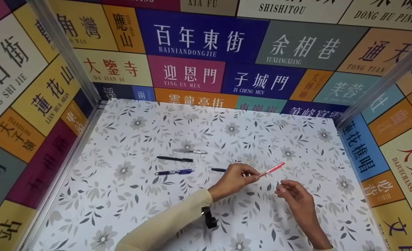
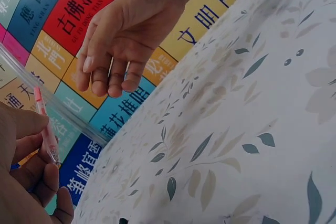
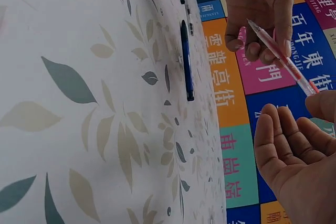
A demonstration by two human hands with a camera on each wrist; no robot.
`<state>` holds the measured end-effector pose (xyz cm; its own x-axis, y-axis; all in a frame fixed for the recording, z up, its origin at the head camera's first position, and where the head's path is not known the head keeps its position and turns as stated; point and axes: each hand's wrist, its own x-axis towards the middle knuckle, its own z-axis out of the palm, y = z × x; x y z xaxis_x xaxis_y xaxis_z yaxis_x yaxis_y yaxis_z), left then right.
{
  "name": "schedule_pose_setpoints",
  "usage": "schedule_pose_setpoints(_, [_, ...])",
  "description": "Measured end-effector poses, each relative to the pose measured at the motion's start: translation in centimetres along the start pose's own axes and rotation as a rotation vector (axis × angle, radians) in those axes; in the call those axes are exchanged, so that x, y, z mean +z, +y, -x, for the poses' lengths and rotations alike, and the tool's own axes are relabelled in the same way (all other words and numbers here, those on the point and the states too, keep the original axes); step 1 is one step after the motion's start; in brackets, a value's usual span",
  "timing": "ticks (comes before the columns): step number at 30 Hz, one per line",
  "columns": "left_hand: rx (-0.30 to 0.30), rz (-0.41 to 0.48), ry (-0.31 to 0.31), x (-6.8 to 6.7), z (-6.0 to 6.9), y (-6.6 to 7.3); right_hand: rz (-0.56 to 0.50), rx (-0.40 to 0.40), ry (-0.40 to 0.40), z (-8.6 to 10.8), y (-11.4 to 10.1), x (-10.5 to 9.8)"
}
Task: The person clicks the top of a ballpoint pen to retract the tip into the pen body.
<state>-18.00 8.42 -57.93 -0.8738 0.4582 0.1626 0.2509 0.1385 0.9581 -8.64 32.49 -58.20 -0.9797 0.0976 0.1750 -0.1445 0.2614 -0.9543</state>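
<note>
My left hand pinches a slim pink pen near one end, between thumb and fingers. The pen is held above the table, tilted, its far end pointing up and to the right. In the right wrist view the pen shows a clear barrel and a pointed tip beside the left fingers. My right hand hovers just right of the pen, palm turned up, fingers loosely bent with nothing in them. Partly behind the left hand lies a dark blue pen on the table.
Left of my hands, a clear pen, a black pen and a blue pen lie roughly parallel on the flower-patterned tablecloth. Panels with colourful street-name signs enclose the table at the back and sides.
</note>
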Motion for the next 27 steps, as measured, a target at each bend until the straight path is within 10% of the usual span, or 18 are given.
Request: schedule_pose_setpoints(27, [-0.039,0.076,0.085,-1.5,3.8,0.1,-0.135,-0.191,-0.098,-0.9,-3.5,3.3])
